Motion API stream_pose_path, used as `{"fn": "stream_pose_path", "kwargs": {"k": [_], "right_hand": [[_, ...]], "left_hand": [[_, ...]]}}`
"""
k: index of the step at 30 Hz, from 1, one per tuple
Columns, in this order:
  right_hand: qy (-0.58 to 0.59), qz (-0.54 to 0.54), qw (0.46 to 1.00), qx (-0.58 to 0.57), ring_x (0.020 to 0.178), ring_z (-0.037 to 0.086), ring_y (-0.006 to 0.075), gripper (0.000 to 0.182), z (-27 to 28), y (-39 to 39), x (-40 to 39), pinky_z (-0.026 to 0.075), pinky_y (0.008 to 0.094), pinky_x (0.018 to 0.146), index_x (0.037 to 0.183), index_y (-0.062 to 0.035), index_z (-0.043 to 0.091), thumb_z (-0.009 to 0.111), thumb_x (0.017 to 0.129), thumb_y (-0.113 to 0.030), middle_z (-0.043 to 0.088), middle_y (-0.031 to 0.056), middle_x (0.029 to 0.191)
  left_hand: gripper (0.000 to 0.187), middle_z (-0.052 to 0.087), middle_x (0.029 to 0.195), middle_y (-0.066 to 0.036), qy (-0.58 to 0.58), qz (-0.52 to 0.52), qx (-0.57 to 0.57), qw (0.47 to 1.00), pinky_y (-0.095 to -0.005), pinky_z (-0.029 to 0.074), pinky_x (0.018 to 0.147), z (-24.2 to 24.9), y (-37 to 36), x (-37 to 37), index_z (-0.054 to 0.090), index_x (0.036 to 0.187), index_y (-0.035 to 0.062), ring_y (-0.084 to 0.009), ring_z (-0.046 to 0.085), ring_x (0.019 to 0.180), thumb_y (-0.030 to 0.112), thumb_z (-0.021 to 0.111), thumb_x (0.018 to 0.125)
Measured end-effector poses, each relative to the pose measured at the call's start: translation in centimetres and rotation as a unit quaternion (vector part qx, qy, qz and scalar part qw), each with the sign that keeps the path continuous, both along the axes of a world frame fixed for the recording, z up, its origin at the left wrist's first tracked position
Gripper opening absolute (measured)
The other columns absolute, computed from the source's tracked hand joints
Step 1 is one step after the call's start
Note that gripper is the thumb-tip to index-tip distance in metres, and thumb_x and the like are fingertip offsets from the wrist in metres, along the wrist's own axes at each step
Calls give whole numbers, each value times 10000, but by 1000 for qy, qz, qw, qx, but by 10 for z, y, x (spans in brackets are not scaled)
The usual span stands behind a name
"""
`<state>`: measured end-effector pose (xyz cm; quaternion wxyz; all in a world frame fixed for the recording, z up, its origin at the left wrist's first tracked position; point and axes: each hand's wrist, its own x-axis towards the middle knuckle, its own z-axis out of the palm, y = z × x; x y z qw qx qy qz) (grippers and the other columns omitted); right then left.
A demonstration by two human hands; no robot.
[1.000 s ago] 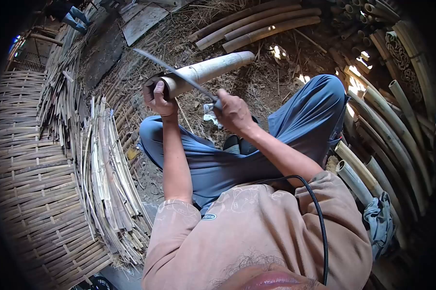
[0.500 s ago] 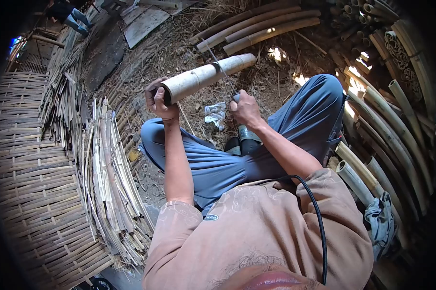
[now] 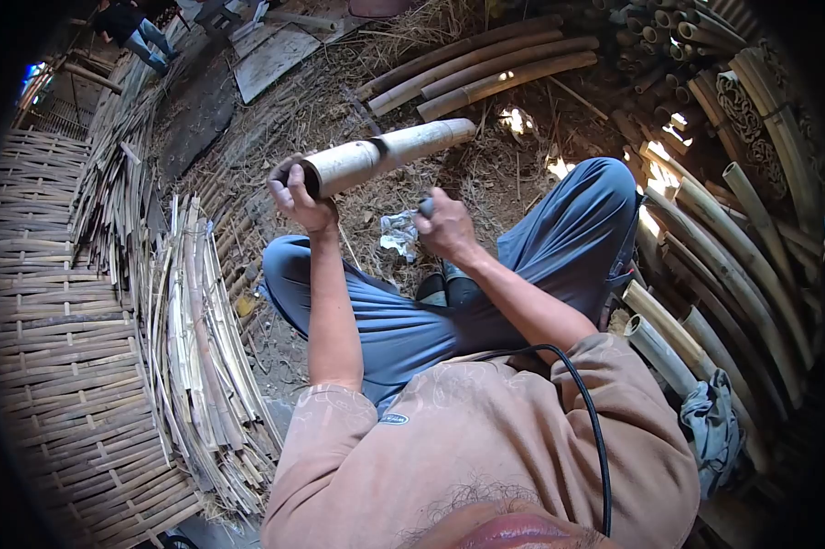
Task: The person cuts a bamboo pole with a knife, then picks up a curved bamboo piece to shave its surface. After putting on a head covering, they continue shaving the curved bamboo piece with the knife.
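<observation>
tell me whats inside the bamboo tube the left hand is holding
At the open end of the bamboo tube, only a dark hollow shows beside the left hand. The tube's wall hides everything deeper, and I can't tell whether any fingertip goes inside.

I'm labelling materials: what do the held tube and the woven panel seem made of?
Held tube: likely bamboo, pale and fairly smooth, given its hollow end and ring-like joint. Woven panel: probably split bamboo, dull brownish, given its interlaced strips.
</observation>
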<state>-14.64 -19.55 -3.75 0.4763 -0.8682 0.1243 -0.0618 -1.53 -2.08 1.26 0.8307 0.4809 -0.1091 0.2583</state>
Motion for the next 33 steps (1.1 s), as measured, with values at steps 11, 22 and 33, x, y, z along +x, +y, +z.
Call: {"fn": "stream_pose_path", "kwargs": {"k": [11,22,33], "right_hand": [[122,14,991,-58,944,679,415,301,-34,8,8,541,502,830,1050,-38,655,678,826,-238,704,221,979],[14,70,997,-39,786,695,362,173,-9,21,4,556,483,716,938,-43,659,670,849,-191,690,201,821],[6,81,997,-16,782,690,389,182,-10,27,5,559,493,745,898,-29,622,649,829,-195,678,199,790]], "left_hand": [[462,670,1073,-96,282,131,-176,934,-399,556,824,-41,63,34,655,1080,-4,-251,673,924,402,665,860],[300,687,934,-73,213,158,-64,962,-358,545,767,-14,20,8,673,936,37,-210,660,837,327,595,916],[281,697,932,-104,184,215,3,959,-336,548,755,-20,19,9,656,1029,9,-216,667,814,265,591,933]]}}
